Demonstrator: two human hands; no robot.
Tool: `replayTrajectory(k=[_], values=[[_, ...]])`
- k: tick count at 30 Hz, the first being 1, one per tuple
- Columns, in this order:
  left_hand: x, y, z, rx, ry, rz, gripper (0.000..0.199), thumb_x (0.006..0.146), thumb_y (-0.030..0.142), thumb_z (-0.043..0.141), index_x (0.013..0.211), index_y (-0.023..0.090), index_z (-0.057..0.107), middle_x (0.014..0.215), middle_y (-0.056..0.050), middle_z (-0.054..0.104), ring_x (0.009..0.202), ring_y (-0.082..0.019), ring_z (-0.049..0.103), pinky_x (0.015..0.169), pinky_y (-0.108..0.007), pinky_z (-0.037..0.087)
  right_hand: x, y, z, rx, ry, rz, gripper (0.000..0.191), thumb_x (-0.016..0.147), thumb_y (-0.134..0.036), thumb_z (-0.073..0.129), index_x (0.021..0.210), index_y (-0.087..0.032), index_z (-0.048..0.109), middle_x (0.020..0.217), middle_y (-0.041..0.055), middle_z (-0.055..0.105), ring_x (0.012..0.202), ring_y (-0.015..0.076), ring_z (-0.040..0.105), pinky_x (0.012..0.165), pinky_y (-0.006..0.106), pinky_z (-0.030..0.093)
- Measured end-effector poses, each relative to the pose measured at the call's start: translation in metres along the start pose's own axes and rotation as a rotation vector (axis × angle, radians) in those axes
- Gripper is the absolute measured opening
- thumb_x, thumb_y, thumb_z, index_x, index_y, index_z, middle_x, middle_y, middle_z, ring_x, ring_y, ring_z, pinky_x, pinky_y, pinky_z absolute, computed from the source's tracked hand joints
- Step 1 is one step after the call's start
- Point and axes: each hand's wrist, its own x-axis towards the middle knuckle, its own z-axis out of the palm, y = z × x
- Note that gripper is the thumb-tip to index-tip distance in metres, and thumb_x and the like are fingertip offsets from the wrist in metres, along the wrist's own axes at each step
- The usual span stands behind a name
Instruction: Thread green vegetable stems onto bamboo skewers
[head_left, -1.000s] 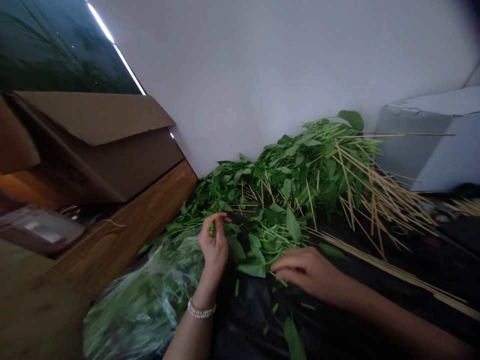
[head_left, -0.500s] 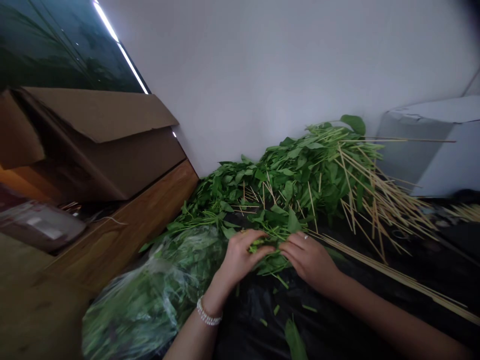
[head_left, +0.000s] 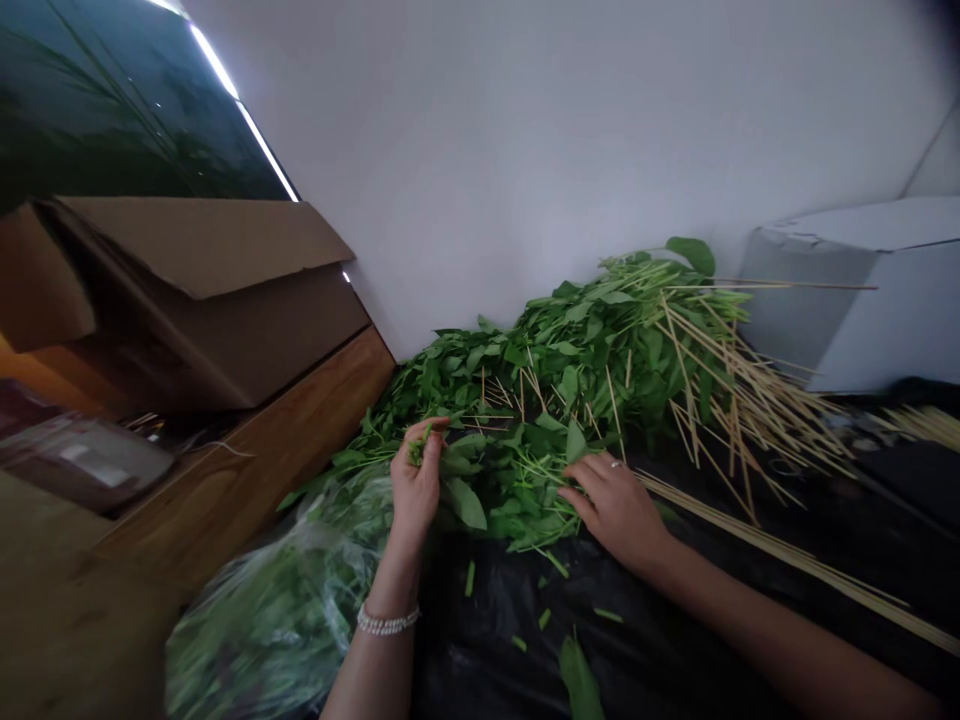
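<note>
My left hand (head_left: 417,478) is closed around a small bunch of green stems (head_left: 417,450), their leaves hanging to its right. Beside a low heap of loose leafy stems (head_left: 529,490) on black plastic sheeting (head_left: 487,640) is my right hand (head_left: 609,500); its fingers are apart and touch the heap's right edge. Behind both hands lies a large pile of leafy greens (head_left: 600,320), with thin wooden sticks (head_left: 772,400) across its right side. A clear plastic bag of greens (head_left: 262,620) sits at the lower left.
An open cardboard box (head_left: 225,330) stands at the left, by a wooden board (head_left: 315,410). A white box (head_left: 862,290) is at the right against the pale wall (head_left: 525,150). Long sticks (head_left: 795,560) extend toward the lower right. Cut stem pieces lie in front.
My left hand has moved left and slightly up, away from my right hand, carrying the small bunch. My right hand stays near the heap. The view has shifted slightly.
</note>
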Motion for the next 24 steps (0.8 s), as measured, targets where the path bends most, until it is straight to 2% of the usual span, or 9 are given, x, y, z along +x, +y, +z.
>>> replayTrajectory(k=[2,5,9,13,15,19,24], values=[[-0.002,0.0,0.004,-0.044,-0.034,-0.063,0.029,0.094,0.039,0.048,0.092,0.017,0.067,0.081,-0.003,0.066,0.076,-0.015,0.06,0.073,-0.026,0.046,0.002,0.003,0.002,-0.013,-0.012,0.012,0.016,0.094,-0.025,0.051,0.085,-0.018,0.062,0.082,0.0055,0.061,0.085,0.0214,0.054,0.078,0.036,0.041],[-0.01,0.002,0.013,-0.038,-0.059,-0.036,0.027,0.092,0.038,0.052,0.1,0.018,0.067,0.071,0.0,0.064,0.068,-0.014,0.059,0.068,-0.025,0.047,0.004,0.007,0.004,0.077,0.057,0.07,0.016,0.094,-0.024,0.049,0.083,-0.02,0.059,0.081,0.004,0.061,0.082,0.0197,0.054,0.076,0.034,0.04],[-0.018,0.004,0.019,0.071,-0.009,0.115,0.018,0.089,0.032,0.058,0.095,0.019,0.069,0.081,-0.003,0.069,0.073,-0.015,0.063,0.07,-0.027,0.048,0.004,0.009,-0.001,0.228,0.227,0.153,0.012,0.096,-0.027,0.048,0.089,-0.02,0.054,0.084,0.0036,0.062,0.082,0.0192,0.055,0.075,0.033,0.041],[-0.024,0.009,0.021,0.148,0.026,0.33,0.007,0.084,0.021,0.065,0.09,0.019,0.068,0.076,-0.002,0.069,0.069,-0.015,0.061,0.07,-0.029,0.047,0.003,0.004,-0.006,0.211,0.265,0.095,0.009,0.096,-0.024,0.048,0.09,-0.02,0.054,0.083,0.0035,0.062,0.082,0.0192,0.055,0.075,0.033,0.04],[-0.028,0.013,0.023,0.191,-0.024,0.44,0.011,0.083,0.016,0.065,0.093,0.02,0.068,0.072,-0.001,0.066,0.066,-0.014,0.058,0.069,-0.03,0.044,0.003,0.0,-0.007,0.183,0.25,0.053,0.008,0.095,-0.022,0.049,0.089,-0.02,0.054,0.083,0.0035,0.062,0.081,0.0192,0.054,0.075,0.033,0.039],[-0.034,0.021,0.027,0.291,-0.196,0.611,0.021,0.083,0.014,0.064,0.102,0.021,0.068,0.069,-0.001,0.063,0.067,-0.015,0.055,0.066,-0.03,0.039,0.002,-0.005,-0.009,0.14,0.195,-0.02,0.008,0.095,-0.02,0.049,0.09,-0.019,0.055,0.082,0.0034,0.062,0.081,0.0191,0.053,0.076,0.034,0.038],[-0.036,0.02,0.031,0.386,-0.321,0.676,0.024,0.086,0.015,0.061,0.109,0.02,0.067,0.068,-0.001,0.061,0.068,-0.016,0.052,0.065,-0.031,0.036,0.002,-0.01,-0.012,0.089,0.168,-0.087,0.011,0.095,-0.016,0.047,0.089,-0.018,0.056,0.08,0.0034,0.062,0.079,0.0185,0.051,0.076,0.033,0.035]])
